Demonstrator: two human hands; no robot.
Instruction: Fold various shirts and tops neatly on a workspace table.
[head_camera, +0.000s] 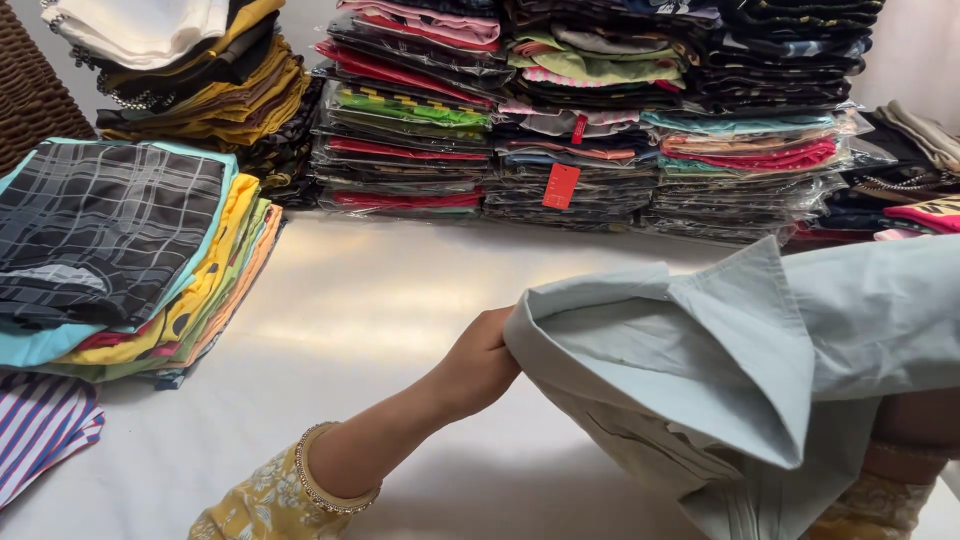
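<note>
So there was just one pale grey-blue garment (740, 370) in play, plus roughly four stacks of bagged folded clothes (590, 120) along the back and one loose folded pile (130, 260) topped by a dark checked piece on the left of the white table (350, 300). The left hand (480, 365) was clamped on the garment's left edge, which hung off to its right, lifted just over the table's near right part. The right hand (915, 425) was mostly buried behind the cloth, so I couldn't tell its grip, and the garment ran off the right and bottom edges.

Left hand (480, 365) gripping pale blue shirt (720, 370)
</note>
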